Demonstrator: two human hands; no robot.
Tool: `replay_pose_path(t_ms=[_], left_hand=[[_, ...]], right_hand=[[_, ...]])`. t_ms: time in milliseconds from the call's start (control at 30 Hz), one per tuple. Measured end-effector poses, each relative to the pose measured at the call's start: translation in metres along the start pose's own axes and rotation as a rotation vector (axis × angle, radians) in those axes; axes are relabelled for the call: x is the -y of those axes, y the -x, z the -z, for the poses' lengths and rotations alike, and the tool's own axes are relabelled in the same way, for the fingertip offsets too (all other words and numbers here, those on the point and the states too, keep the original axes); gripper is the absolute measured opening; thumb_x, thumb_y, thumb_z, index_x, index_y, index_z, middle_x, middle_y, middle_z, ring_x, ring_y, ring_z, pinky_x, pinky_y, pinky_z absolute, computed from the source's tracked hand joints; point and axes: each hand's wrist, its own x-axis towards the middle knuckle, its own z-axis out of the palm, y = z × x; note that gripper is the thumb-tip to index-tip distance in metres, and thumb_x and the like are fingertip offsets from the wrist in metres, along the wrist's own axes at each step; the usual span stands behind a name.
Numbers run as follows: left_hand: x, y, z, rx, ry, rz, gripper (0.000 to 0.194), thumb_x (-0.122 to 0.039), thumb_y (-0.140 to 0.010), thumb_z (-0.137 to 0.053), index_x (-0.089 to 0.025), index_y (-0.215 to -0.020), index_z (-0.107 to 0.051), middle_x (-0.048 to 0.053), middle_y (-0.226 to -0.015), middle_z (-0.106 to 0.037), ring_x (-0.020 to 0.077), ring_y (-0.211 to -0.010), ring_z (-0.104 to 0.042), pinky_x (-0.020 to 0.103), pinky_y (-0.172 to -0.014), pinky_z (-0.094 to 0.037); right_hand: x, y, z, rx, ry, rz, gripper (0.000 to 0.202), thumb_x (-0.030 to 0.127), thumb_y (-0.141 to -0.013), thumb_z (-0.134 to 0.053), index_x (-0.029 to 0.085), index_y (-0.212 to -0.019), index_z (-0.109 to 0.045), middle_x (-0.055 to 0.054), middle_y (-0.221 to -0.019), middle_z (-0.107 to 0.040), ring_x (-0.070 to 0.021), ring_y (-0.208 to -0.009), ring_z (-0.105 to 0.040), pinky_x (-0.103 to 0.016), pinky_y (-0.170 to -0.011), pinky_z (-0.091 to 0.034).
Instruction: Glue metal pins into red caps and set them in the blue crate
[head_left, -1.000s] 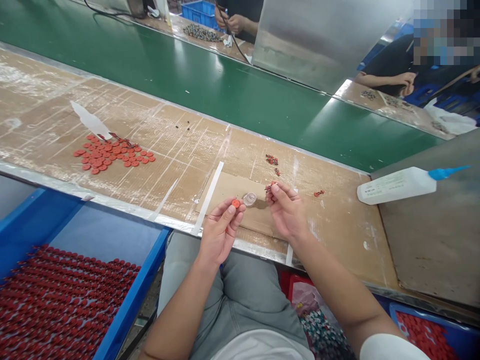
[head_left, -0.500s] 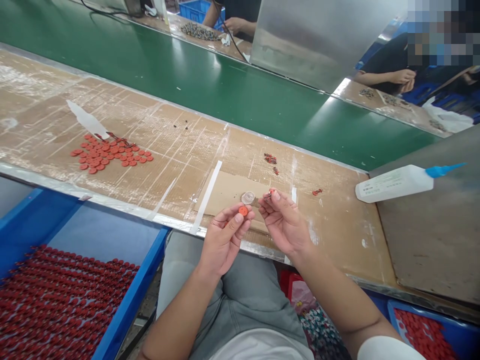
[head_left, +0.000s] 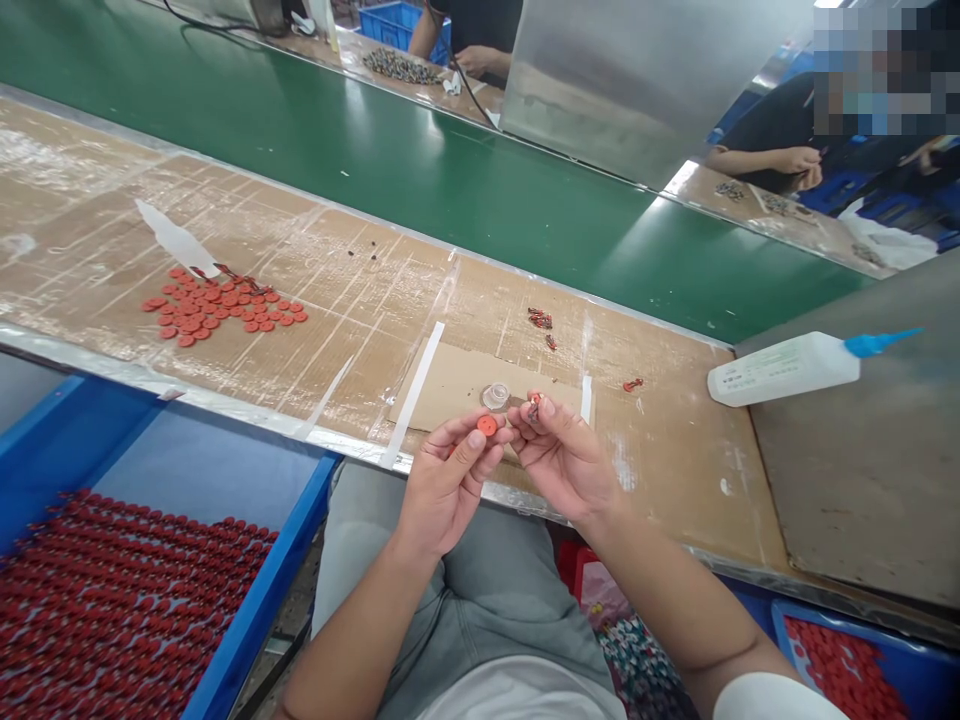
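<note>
Pinched in my left hand [head_left: 454, 470] is a small round red disc [head_left: 487, 426], its flat face turned up. My right hand [head_left: 562, 455] is closed on a small red and dark figure-like piece [head_left: 535, 404], partly covered by the fingers. The two hands are close together over the bench's front edge. Just beyond them a small clear round dish [head_left: 496, 396] sits on a cardboard sheet [head_left: 457, 375]. Several similar red and dark pieces [head_left: 540, 319] lie farther back, and a single one [head_left: 634, 385] is off to the right.
A pile of red discs [head_left: 199, 310] lies at left beside a white flat strip [head_left: 176, 240]. A white bottle with blue nozzle [head_left: 784, 370] leans at right. At lower left, a blue tray [head_left: 300, 520] holds rows of red pieces. A green belt [head_left: 450, 180] runs behind; people work beyond it.
My right hand has come slightly lower and nearer the left, turning the red and dark piece more upright. My left hand holds the disc almost unmoved.
</note>
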Motion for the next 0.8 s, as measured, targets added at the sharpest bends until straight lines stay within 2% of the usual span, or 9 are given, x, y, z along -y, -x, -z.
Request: replay_pose_path(t_ms=[333,567,800], left_hand=[[0.0007,0.0009,-0.0017,-0.025,-0.018,0.011,0.018,-0.022,-0.073,-0.073,-0.022,-0.091,-0.072,-0.001,-0.086,-0.077,0.0092,-0.081,-0.072,0.013,-0.073,-0.057],[0.0007,0.0029,-0.0005,0.009,0.009,0.013,0.017,-0.021,-0.074,-0.072,-0.022,-0.091,-0.072,0.000,-0.090,-0.077,0.0098,-0.081,-0.073,0.013,-0.073,-0.058],[-0.0004,0.0074,-0.0004,0.032,0.017,0.021,0.018,-0.021,-0.074,-0.073,-0.023,-0.091,-0.073,-0.001,-0.088,-0.077,0.0097,-0.080,-0.073,0.012,-0.072,-0.058]], right_hand=[[0.0005,0.0037,-0.0039,-0.064,0.103,0.079,0.014,0.031,-0.071,-0.078,0.025,-0.082,-0.073,0.002,-0.080,-0.075,-0.0113,-0.078,-0.070,-0.022,-0.078,-0.055],[0.0000,0.0038,0.0014,-0.024,0.021,-0.044,0.013,0.034,-0.073,-0.075,0.026,-0.083,-0.072,0.003,-0.078,-0.074,-0.0122,-0.075,-0.069,-0.027,-0.077,-0.056],[0.0008,0.0066,-0.0012,0.032,0.020,-0.044,0.016,0.037,-0.071,-0.077,0.027,-0.083,-0.072,0.004,-0.075,-0.073,-0.0119,-0.074,-0.069,-0.028,-0.077,-0.057]])
